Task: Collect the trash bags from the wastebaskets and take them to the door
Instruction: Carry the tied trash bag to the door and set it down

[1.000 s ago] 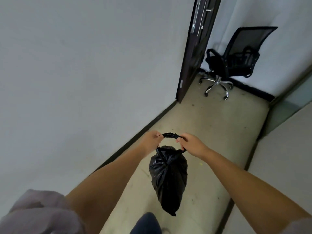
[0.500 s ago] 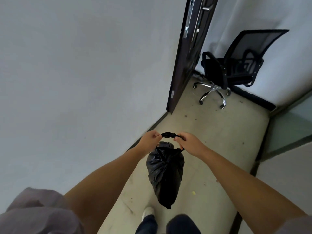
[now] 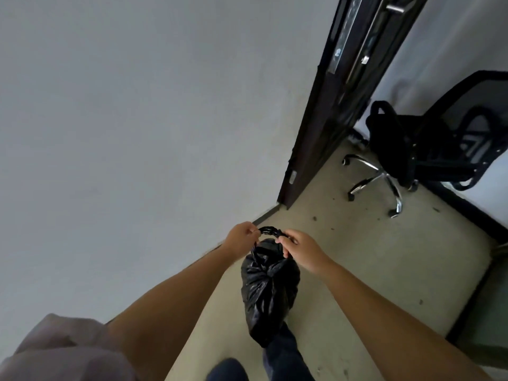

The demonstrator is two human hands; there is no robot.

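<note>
**Between both hands: black bag, knotted top**

Left hand (image 3: 242, 239) & right hand (image 3: 301, 250) each pinched tight on the twisted top strip of the trash bag (image 3: 269, 292); bag hangs below the grip, off the floor (image 3: 357, 257), its lower end over a dark trouser leg (image 3: 286, 353). Ahead & right of the grip: dark door (image 3: 338, 105), open. Beyond it an office chair (image 3: 412, 149) on a chrome wheeled base. Left of grip: plain grey wall (image 3: 137, 119).
</note>
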